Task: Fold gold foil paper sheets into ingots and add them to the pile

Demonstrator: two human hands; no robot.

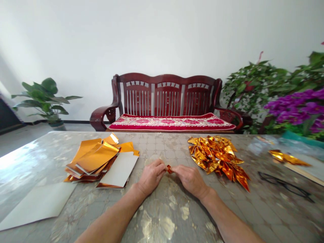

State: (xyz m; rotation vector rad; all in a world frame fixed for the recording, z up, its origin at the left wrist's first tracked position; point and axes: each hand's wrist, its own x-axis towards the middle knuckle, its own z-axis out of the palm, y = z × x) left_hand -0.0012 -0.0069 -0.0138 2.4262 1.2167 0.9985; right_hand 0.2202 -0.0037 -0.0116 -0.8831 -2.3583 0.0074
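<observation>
My left hand (151,175) and my right hand (190,178) meet at the middle of the table, fingers pinched together on a small folded piece of gold foil paper (169,169); only a crumpled orange tip shows between them. Left of my hands lies a loose stack of flat gold foil sheets (97,158), some turned white side up. To the right sits a pile of folded gold foil shapes (218,156).
The marbled table (167,216) also holds a large white sheet (37,204) at the near left, black glasses (285,185) and another gold piece (287,157) at the right. Beyond stand a red wooden bench (167,104), a potted plant (47,99) and purple flowers (298,106).
</observation>
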